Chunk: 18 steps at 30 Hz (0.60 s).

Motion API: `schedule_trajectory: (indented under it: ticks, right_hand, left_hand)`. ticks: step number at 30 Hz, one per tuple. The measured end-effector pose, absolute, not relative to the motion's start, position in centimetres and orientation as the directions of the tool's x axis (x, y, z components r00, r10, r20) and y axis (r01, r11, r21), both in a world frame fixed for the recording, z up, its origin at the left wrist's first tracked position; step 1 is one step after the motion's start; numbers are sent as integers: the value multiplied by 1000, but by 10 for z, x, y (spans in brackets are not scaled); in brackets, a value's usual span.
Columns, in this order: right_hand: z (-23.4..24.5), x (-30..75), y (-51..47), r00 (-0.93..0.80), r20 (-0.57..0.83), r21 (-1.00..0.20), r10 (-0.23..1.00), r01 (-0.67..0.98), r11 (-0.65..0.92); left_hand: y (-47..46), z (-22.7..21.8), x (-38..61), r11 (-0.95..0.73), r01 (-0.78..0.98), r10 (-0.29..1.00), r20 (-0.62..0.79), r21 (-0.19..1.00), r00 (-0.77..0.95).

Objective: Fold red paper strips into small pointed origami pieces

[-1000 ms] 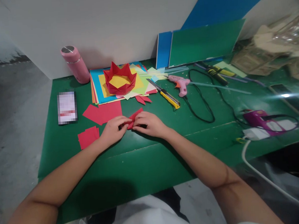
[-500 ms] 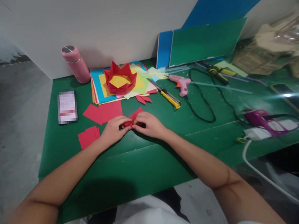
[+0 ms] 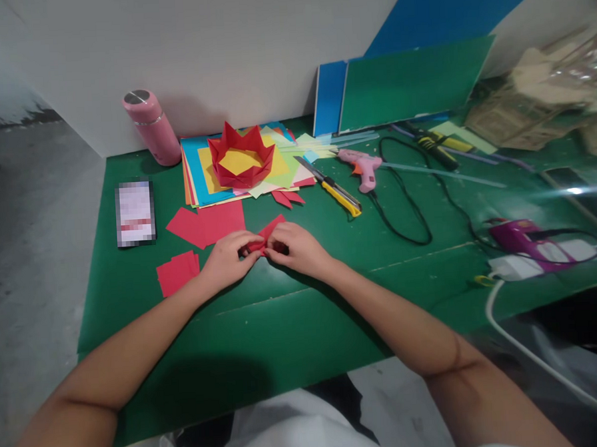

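Between my fingertips is a folded piece of red paper (image 3: pixel 273 225), partly covered by both hands. My left hand (image 3: pixel 231 257) pinches its left side with thumb and fingers. From the right, my right hand (image 3: pixel 296 247) grips the same piece, fingers curled over it. Flat red paper sheets (image 3: pixel 222 222) lie just beyond my left hand, and smaller red squares (image 3: pixel 178 273) lie beside my left wrist. A red folded paper ring with pointed tips (image 3: pixel 241 156) rests on a stack of coloured paper (image 3: pixel 196 182). Small folded red pieces (image 3: pixel 287 198) lie in front of the stack.
A yellow utility knife (image 3: pixel 338 196) and a pink glue gun (image 3: pixel 363 167) with a looping black cord lie beyond my right hand. A pink bottle (image 3: pixel 154 131) stands at back left. A purple device (image 3: pixel 522 242) and white power strip (image 3: pixel 513 267) are on the right.
The red paper between my fingers has shifted very slightly at its near edge. Both hands stay in nearly the same place, still holding it.
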State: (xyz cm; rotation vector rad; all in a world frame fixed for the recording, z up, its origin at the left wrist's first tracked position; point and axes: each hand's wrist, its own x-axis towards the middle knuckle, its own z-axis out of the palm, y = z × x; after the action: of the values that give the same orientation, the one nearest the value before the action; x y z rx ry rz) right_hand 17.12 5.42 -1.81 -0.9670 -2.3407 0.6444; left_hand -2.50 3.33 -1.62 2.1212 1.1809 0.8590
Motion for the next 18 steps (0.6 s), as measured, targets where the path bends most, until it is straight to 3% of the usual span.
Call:
schedule_trajectory:
  ticks: [5,10,18]
  right_hand:
    - [-18,173,54,-609,279,-587,743,504,634]
    - [-14,185,59,-724,308,-558,617,388,734]
    - [-9,193,61,-826,331,-332,457,351,876]
  left_hand:
    - [33,-15,-24,-431,536,890,244,726,385]
    - [32,-15,-24,-439,542,885,241,716,399]
    - [32,-17,-24,-463,539,875,265,704,406]
